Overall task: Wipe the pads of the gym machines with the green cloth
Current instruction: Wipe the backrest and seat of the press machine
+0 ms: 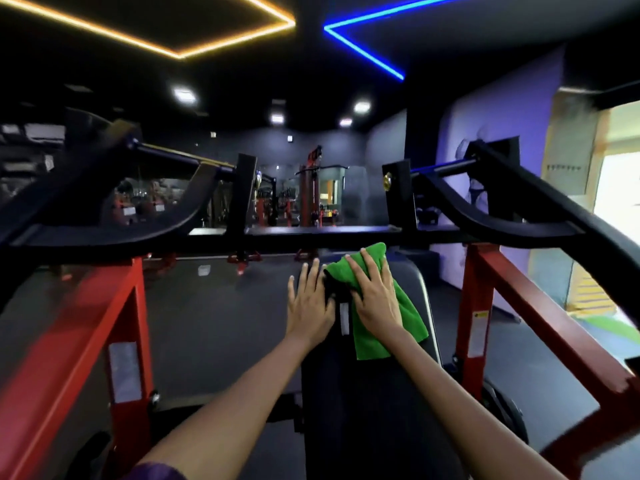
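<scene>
I'm pressing my right hand (375,292) flat, fingers spread, on the green cloth (388,317), which is lying on the black pad (363,393) near its far end. My left hand (310,306) is resting just beside the cloth on that pad, its grip spread too, holding nothing.

The green cloth (382,306) is a soft, matt textile with a fine napped surface, folded and creased. The pad (367,393) beneath it has a black upholstered covering, smooth, with a low sheen; a white label strip (344,318) sits on it. The red frame posts (130,327) are painted metal with a semi-gloss finish and carry pale stickers. The black lever arms (540,209) are painted metal, smooth, reflecting the coloured light. The floor (214,317) appears dark and matt.
</scene>
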Demonstrator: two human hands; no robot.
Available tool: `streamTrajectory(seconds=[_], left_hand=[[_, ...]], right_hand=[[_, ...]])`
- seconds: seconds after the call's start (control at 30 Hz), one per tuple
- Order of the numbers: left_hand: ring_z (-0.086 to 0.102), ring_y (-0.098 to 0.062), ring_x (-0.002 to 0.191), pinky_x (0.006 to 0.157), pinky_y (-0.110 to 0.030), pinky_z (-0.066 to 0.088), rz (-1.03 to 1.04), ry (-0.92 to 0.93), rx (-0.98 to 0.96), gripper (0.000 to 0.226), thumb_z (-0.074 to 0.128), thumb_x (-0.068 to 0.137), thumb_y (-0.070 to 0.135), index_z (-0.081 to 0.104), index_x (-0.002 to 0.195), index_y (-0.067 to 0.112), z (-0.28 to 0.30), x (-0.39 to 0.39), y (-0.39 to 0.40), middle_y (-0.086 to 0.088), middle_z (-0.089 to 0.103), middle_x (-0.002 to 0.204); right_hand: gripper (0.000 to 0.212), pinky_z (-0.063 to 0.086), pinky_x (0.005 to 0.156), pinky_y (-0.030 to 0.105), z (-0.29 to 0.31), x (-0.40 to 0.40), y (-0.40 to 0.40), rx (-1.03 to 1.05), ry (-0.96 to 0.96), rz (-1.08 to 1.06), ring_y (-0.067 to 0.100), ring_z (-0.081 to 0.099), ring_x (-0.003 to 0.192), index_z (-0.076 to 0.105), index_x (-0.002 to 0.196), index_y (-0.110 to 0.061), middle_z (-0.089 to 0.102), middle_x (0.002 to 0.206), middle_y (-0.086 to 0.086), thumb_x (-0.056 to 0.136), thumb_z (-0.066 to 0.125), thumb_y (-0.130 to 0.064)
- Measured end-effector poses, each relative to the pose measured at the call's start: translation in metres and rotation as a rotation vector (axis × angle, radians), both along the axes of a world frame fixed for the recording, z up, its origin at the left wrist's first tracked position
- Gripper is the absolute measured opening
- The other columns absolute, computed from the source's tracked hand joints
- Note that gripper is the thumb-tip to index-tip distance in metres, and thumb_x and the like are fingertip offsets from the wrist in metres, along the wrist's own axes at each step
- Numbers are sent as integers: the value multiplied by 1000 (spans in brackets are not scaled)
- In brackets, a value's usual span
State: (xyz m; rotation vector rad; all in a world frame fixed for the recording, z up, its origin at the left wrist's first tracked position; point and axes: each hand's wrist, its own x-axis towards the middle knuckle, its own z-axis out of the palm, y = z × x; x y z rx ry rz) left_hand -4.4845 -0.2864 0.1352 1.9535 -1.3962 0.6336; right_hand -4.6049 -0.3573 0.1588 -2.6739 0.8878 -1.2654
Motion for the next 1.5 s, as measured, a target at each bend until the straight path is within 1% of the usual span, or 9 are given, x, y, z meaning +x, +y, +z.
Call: streamTrajectory(seconds=[0.1, 0.27, 0.43, 0.57, 0.73, 0.97, 1.13, 1.33, 1.5], left_hand=[[1, -15, 147, 115, -34, -10, -30, 66, -42, 79, 3, 81, 46, 18, 150, 12, 16, 11, -18, 1, 11, 159], [42, -25, 129, 107, -45, 35, -45, -22, -238, 56, 35, 87, 32, 53, 130, 2, 7, 22, -34, -10, 54, 134], [52, -27, 123, 101, -47, 40, -24, -36, -278, 54, 38, 86, 32, 55, 130, 5, 7, 24, -39, -8, 56, 133], [53, -29, 122, 100, -48, 41, -15, -30, -290, 54, 38, 86, 33, 54, 130, 6, 4, 24, -43, -8, 56, 134], [52, -28, 124, 103, -46, 38, -24, -9, -345, 53, 39, 86, 33, 53, 130, 6, 1, 21, -43, -8, 55, 134], [57, -25, 113, 93, -35, 46, -41, 134, -484, 56, 46, 82, 41, 49, 124, 4, 1, 23, -39, -12, 58, 127], [54, -27, 121, 95, -40, 47, -49, 204, -460, 64, 42, 86, 48, 49, 131, 2, -6, 20, -37, -12, 55, 133], [49, -29, 126, 100, -39, 42, -25, 333, -453, 77, 36, 83, 54, 39, 139, 0, -10, 19, -38, -15, 47, 140], [51, -30, 125, 96, -38, 47, -11, 399, -471, 81, 31, 89, 61, 36, 141, -1, -27, 10, -31, -17, 45, 141]], right_hand=[[62, -1, 117, 45, 24, 18, -13, 38, 109, -72, 35, -6, 145, 7, 151, -29, 2, 160, -3, 99, 40, -23], [57, 7, 117, 43, 34, 20, -39, -31, 259, -109, 28, 18, 141, 22, 148, -28, 25, 154, -3, 95, 29, -48], [49, 27, 107, 43, 57, 16, -67, 123, 118, -339, 31, 40, 123, 49, 131, -25, 49, 135, 2, 92, 42, -53], [85, 33, 99, 38, 50, 26, -56, -34, 150, -279, 28, 44, 116, 54, 127, -29, 52, 126, -1, 73, 18, -83], [58, 40, 95, 42, 60, -4, -99, 261, 10, -353, 36, 48, 116, 56, 127, -30, 57, 126, 8, 88, 35, -67], [52, 36, 95, 39, 64, 55, -47, -60, 218, -190, 30, 47, 113, 54, 129, -24, 56, 126, 3, 93, 38, -58], [53, 42, 95, 42, 74, 24, -76, 219, 78, -243, 34, 52, 116, 56, 127, -29, 61, 124, 8, 90, 39, -63], [50, 42, 87, 38, 68, 72, -36, -71, 275, -141, 30, 54, 106, 59, 118, -24, 62, 116, 4, 92, 38, -60], [51, 41, 97, 42, 86, 61, -46, 124, 219, -274, 33, 50, 120, 54, 130, -34, 59, 129, 8, 92, 34, -63]])
